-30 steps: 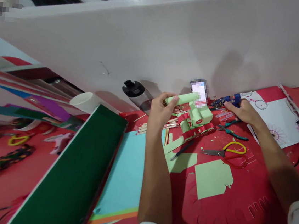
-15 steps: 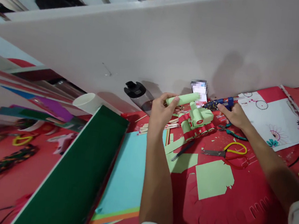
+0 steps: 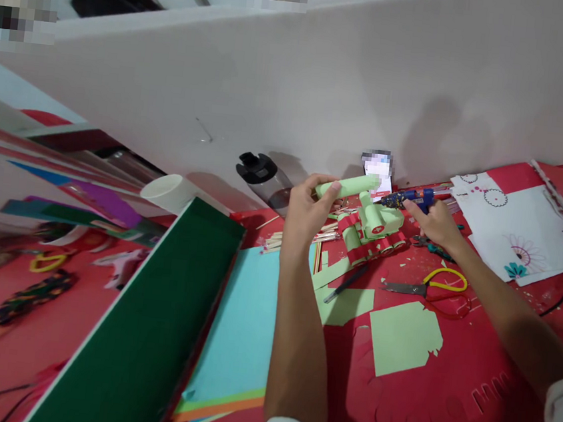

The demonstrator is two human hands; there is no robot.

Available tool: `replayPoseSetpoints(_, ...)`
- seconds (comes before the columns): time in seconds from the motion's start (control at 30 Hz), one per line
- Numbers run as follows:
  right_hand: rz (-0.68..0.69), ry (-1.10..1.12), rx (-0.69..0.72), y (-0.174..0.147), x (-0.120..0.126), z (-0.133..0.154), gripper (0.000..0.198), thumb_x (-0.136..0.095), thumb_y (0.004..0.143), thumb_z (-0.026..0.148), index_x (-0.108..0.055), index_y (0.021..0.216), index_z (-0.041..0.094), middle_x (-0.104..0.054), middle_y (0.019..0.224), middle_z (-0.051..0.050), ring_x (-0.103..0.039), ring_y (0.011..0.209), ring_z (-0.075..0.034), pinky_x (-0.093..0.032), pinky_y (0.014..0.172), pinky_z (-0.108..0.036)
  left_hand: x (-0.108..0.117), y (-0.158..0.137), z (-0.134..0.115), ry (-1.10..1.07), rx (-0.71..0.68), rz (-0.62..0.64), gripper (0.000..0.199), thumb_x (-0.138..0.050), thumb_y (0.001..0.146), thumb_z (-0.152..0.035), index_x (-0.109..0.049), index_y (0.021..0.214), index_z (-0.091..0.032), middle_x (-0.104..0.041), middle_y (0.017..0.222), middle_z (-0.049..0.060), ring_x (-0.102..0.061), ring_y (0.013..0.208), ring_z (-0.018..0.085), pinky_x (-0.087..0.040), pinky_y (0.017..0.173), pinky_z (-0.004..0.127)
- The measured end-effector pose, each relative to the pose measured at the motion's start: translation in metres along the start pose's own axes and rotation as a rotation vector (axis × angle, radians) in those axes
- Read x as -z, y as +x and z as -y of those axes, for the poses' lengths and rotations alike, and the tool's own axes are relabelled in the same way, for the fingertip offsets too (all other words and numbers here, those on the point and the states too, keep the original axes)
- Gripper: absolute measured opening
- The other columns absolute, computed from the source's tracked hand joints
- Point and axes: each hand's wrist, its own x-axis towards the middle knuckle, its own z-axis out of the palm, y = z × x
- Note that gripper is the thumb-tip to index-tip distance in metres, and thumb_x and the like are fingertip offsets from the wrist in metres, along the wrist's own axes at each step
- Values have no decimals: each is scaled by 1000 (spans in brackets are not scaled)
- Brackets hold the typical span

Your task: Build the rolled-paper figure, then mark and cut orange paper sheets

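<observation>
My left hand (image 3: 313, 201) is closed around one end of a light green paper tube (image 3: 348, 186), which points to the right. In my right hand (image 3: 436, 220) is a blue hot glue gun (image 3: 411, 198), its nozzle aimed left, close to the tube's far end. Just under both sits a light green and red paper model tank (image 3: 374, 227) with rolled red and green pieces along its base. A phone (image 3: 379, 171) leans on the wall behind the tube.
Yellow-and-red scissors (image 3: 421, 289), pliers (image 3: 436, 247), a dark cutter (image 3: 347, 284) and cut green paper (image 3: 405, 339) lie on the red table. A dark bottle (image 3: 265, 179), matchsticks and blue sheets (image 3: 240, 321) are left, beside a green divider (image 3: 149, 318). Patterned white paper (image 3: 506, 221) lies right.
My right hand has shifted slightly left and down with the glue gun, its nozzle now nearer the tube's end. My left hand holds the tube almost still.
</observation>
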Motion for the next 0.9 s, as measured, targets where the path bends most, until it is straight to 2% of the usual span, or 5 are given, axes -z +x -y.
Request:
replayPoseSetpoints(0.57, 87, -45, 7, 1, 14, 6, 56, -58, 93, 65, -37, 59, 25, -43, 51, 1, -56, 58, -20, -41, 58, -34, 1, 0, 0, -8, -15, -8, 26, -72, 89, -39, -74, 103, -18, -67, 64, 0, -73, 65, 17, -59, 58, 22)
replayPoseSetpoints(0.77, 37, 6, -17, 1, 10, 3, 51, -58, 92, 68, -53, 66, 25, -52, 50, 0, -58, 58, -21, -43, 58, -34, 1, 0, 0, -5, -13, 4, 28, -73, 88, -41, -73, 104, -18, -69, 66, 1, -73, 65, 17, -59, 58, 22)
replayPoseSetpoints(0.9, 29, 46, -45, 2, 7, 0, 53, -59, 90, 70, -51, 65, 25, -51, 49, 1, -56, 54, -19, -43, 58, -34, 1, 1, 0, -18, -16, -2, 28, -73, 87, -40, -74, 103, -17, -68, 66, 0, -74, 66, 17, -59, 59, 22)
